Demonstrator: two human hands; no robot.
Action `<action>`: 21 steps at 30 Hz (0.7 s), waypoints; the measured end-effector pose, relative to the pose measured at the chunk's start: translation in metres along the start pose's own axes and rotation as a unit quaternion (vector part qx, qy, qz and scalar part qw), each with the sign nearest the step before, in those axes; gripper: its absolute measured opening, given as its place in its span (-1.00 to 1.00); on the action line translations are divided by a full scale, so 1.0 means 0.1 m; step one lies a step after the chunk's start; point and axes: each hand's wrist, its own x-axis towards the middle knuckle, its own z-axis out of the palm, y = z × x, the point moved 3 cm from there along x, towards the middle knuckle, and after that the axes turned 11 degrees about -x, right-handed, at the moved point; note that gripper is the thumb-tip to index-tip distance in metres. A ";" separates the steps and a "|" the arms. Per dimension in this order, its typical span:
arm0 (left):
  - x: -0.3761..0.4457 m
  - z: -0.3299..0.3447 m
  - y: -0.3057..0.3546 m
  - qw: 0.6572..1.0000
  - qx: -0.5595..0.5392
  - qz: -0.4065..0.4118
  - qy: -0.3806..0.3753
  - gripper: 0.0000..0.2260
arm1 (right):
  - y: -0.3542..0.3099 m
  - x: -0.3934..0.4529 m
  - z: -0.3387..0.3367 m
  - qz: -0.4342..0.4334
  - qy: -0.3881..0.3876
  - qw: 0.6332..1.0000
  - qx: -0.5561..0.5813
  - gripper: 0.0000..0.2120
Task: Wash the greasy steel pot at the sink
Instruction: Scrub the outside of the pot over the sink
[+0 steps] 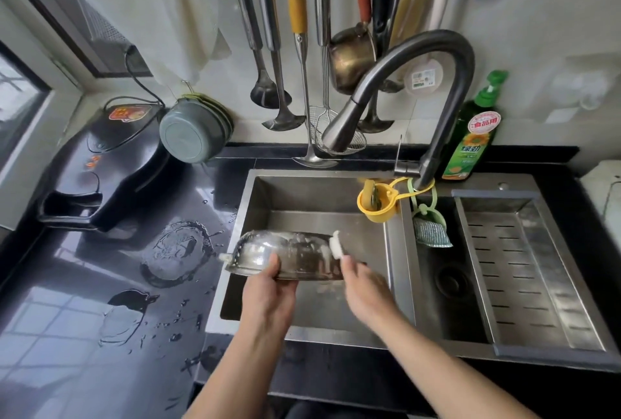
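At centre frame, my left hand (268, 287) grips the soapy steel pot (285, 255) over the sink (389, 250), my right hand (361, 287) pinching a white sponge (337, 245) against it.

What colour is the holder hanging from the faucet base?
Yellow: the holder, seen in the head view.

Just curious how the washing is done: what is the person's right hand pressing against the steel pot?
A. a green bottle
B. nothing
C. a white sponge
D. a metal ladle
C: the right hand holds a white sponge against the steel pot, which the left hand steadies over the sink.
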 end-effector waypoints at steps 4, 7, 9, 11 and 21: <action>0.02 0.03 0.03 0.999 0.025 -0.004 -0.046 -0.66 | 0.14 -0.02 -0.40 -0.057 0.076 0.992 -0.082 -0.57; 0.04 0.13 -0.05 0.996 0.052 0.006 -0.070 -0.64 | -0.17 -0.28 -0.29 -0.209 0.063 0.957 -0.193 -0.52; -0.05 0.20 -0.12 0.994 0.071 0.008 -0.085 -0.65 | -0.29 -0.30 -0.31 -0.238 0.067 0.937 -0.248 -0.43; -0.12 0.22 -0.15 0.990 0.085 0.005 -0.115 -0.67 | -0.28 -0.14 -0.50 -0.168 0.087 0.955 -0.230 -0.36; -0.26 0.42 0.24 0.942 0.233 -0.019 -0.239 -0.74 | -0.49 -0.19 -0.59 -0.347 0.081 0.905 -0.234 -0.46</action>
